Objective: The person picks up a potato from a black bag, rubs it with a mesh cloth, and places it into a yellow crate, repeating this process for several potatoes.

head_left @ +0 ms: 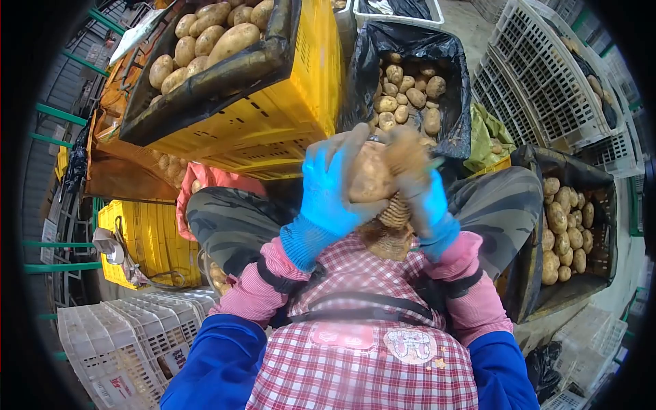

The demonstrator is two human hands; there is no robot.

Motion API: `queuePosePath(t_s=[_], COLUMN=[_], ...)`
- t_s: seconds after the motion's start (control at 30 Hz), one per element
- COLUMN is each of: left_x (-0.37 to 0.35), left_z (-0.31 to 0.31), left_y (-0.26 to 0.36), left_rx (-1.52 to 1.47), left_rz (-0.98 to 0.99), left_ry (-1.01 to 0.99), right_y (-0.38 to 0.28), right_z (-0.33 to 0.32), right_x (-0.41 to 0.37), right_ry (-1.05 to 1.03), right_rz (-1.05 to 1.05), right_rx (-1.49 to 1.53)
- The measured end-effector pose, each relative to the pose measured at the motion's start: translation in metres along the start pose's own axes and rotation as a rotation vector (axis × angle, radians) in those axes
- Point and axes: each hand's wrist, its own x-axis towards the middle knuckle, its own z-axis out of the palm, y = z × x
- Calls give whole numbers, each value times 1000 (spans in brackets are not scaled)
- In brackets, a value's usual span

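Observation:
My left hand [335, 184], in a blue glove with a greyish palm, is closed around a large tan potato [370, 174] above my lap. Against the potato's right side, my right hand [427, 198], gloved in blue too and blurred by motion, grips a brown ribbed cloth [394, 213] that looks like a soiled knitted glove. Its loose end hangs down in front of my checked apron [362, 369]. The fingers of my right hand are partly hidden behind the cloth.
Ahead stands a crate lined with black plastic [362, 68], with potatoes inside. A yellow crate [321, 75] heaped with potatoes rises at front left. More potatoes lie in a dark-lined crate [529, 273] on the right. White crates [130, 342] stand at lower left.

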Motion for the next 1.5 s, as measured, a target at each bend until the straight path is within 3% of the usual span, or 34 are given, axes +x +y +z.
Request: queuePosePath(t_s=[0.03,0.1,0.17,0.2,0.27,0.3,0.4,0.53,0.6,0.67,0.77,0.9,1.0,1.03,1.13,1.23,1.37,1.5], left_x=[-2,-6,-14,-17,-21,-19,-16,-15,-24,-26,-21,-16,-13,-10,-10,-9,-17,-18], left_z=[4,19,38,43,49,42,32,30,35,32,20,19,19,22,15,4,11,11], left_y=[1,1,-3,-4,-6,-5,2,-11,-15,-10,-5,1,-14,-23,-27,-20,-20,-15], left_rx=[-89,-394,-821,-840,-872,-1054,-1213,-857,-736,-636,-557,-1061,-1161,-1062,-913,-884,-743,-794], left_rz=[-1,-100,-307,-376,-514,-561,-588,-482,-384,-300,-184,-231,-241,-17,-85,-339,-318,-380], left_ry=[24,89,185,124,3,-48,-31,-43,-74,-125,-300,-183,-77,-68,-86,-154,-181,-124], right_y=[-33,12,34,44,2,-18,-11,-35,-32,-21,14,15,-8,-13,-22,-27,-38,-40], right_z=[17,6,-5,-11,1,5,-23,-7,4,11,-8,-10,-13,-8,1,-3,-2,5], right_x=[-4,-12,-8,-6,5,8,11,4,1,5,22,6,4,1,-3,-3,2,-1], right_ry=[-4,63,176,242,407,445,459,226,-19,-17,144,245,16,-30,-97,-32,-74,20], right_rz=[81,146,254,301,226,290,304,130,-145,-241,342,473,699,640,455,343,233,221], right_rx=[109,705,900,998,233,302,274,187,-144,-410,178,404,827,865,879,752,674,740])
